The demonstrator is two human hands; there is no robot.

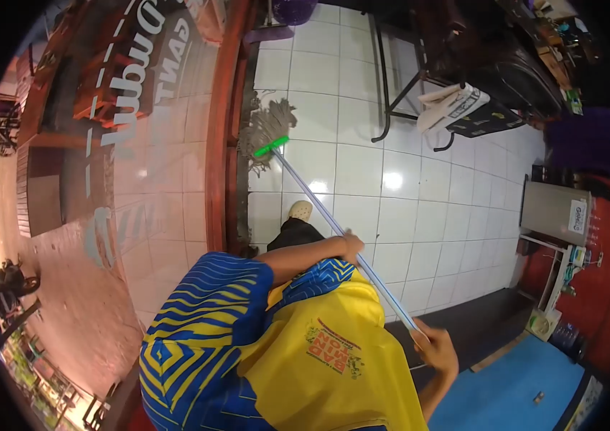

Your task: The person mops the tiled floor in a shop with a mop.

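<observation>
A string mop (319, 207) with a green clamp (272, 146) and grey strands (269, 123) slants across the view. Its strands lie spread on the white tiles against the base of a red window frame. My left hand (351, 248) is wrapped round the middle of the pale blue handle. Near the handle's top end, my right hand (435, 349) grips it with bent fingers. A beige clog (300, 210) on my foot stands on the tiles beside the handle.
A red-framed glass pane (161, 129) with white lettering runs along the left. Black metal legs (391, 108) and a bag with papers (455, 108) stand at upper right. A grey box (555, 211), a dark ledge (473, 323) and a blue surface (513, 388) lie to the right.
</observation>
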